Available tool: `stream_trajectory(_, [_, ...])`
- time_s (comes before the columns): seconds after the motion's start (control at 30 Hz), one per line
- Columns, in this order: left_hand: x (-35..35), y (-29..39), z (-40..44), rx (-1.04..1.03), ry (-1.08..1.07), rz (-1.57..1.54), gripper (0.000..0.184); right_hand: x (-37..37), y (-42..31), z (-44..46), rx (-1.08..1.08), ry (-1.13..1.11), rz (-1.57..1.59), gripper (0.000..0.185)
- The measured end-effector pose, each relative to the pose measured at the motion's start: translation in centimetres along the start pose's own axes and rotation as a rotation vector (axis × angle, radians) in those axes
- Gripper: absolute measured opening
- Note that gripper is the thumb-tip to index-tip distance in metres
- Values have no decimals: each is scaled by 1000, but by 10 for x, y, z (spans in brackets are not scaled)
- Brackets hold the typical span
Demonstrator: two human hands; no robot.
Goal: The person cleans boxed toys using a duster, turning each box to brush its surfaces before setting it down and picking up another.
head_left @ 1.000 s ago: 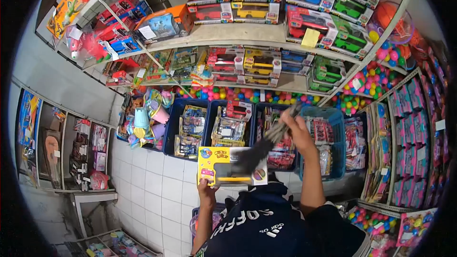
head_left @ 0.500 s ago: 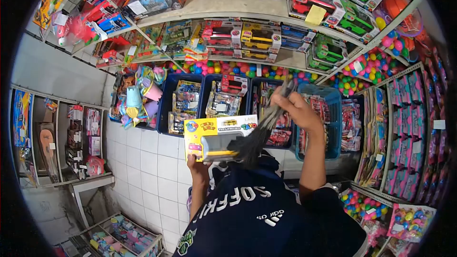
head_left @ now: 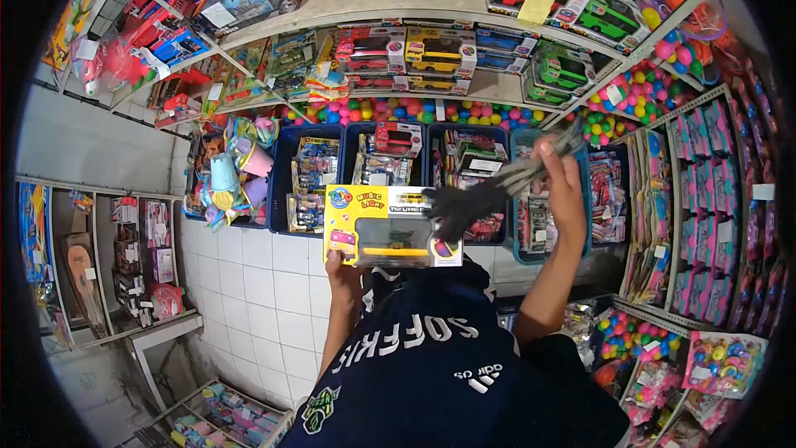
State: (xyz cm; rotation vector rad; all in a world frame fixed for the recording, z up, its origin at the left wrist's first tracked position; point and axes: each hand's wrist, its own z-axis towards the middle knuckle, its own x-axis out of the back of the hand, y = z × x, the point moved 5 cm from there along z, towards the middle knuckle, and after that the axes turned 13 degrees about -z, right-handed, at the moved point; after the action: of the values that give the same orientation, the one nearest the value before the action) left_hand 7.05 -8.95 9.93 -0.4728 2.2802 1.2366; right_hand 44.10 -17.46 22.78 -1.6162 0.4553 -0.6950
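Note:
My left hand [head_left: 342, 272] grips the lower left corner of a toy bus box [head_left: 377, 224], yellow and white with a clear window, held up in front of my chest. Its thumb lies on the box front. Closed round a dark grey duster [head_left: 477, 209], my right hand [head_left: 562, 191] is raised to the right of the box. The duster's shaggy black end hangs over the box's right part and hides some of its print. Paler grey strands stick out beyond my right fist, blurred.
Blue baskets [head_left: 278, 182] of packaged toys line the floor ahead, with toy buckets [head_left: 224, 174] at their left end. Behind them, shelves [head_left: 398, 15] hold boxed buses above colourful balls [head_left: 365, 112]. More racks [head_left: 701, 191] stand right and left. White floor tiles [head_left: 249, 282] lie to the left.
My right hand has swung right and slightly down, and the duster now lies flatter, uncovering more of the box window. The box is held more level and has shifted slightly right.

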Motion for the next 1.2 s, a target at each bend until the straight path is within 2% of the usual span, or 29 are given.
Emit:
stream_trajectory(0.07, [-12,6,1,-31,-26,-42,67,-20,2,-9,0,-191,-5,25])
stream_trajectory(0.1, [2,3,7,-39,-37,37,64,-38,-8,-15,86,-332,9,26])
stream_trajectory(0.17, [14,3,13,-66,-61,121,59,-68,-11,-25,3,-440,-8,27])
stream_trajectory(0.2, [10,6,12,-69,-57,115,59,-76,-9,-23,-6,-494,27,24])
stream_trajectory(0.23, [4,10,10,-69,-65,82,70,-78,-7,-18,-3,-502,22,24])
stream_trajectory(0.27, [0,13,7,-70,-70,50,82,-72,-4,-9,-18,-361,11,23])
stream_trajectory(0.33, [7,12,4,-80,-42,44,85,-61,10,8,-28,-126,-16,20])
stream_trajectory(0.43, [15,8,5,-124,-15,45,86,-70,4,9,18,-192,19,22])
stream_trajectory(0.47, [19,5,5,-100,-1,41,86,-82,2,0,-32,-211,54,22])
stream_trajectory(0.53, [21,3,1,-73,14,36,86,-109,-3,-14,1,-431,79,21])
stream_trajectory(0.6, [19,7,-5,-62,28,102,86,-116,-6,-18,-35,-500,74,25])
stream_trajectory(0.67, [18,9,-3,-90,-46,113,85,-108,-5,-9,46,-364,124,22])
stream_trajectory(0.7, [22,7,1,-93,-50,110,85,-100,1,-4,-14,-173,136,22])
stream_trajectory(0.77, [28,5,3,-148,-110,106,84,-90,-2,5,25,41,136,21])
stream_trajectory(0.8, [22,5,1,-148,-97,73,86,-94,-4,0,-15,23,129,22])
stream_trajectory(0.9, [-5,15,-6,-203,-101,159,88,-111,-10,-12,80,-291,136,21])
stream_trajectory(1.0, [-7,12,-3,-207,-108,163,88,-98,-6,-11,60,-262,99,21])
stream_trajectory(1.03, [-10,12,-1,-206,-114,195,88,-90,-7,-8,32,-97,162,22])
stream_trajectory(1.13, [-18,12,1,-218,-143,213,90,-81,-6,-9,46,-41,182,22])
stream_trajectory(1.17, [-20,11,2,-205,-159,221,90,-83,-2,-13,47,-165,135,22])
stream_trajectory(1.2, [-22,10,1,-200,-168,227,90,-81,-3,-15,46,-154,138,22])
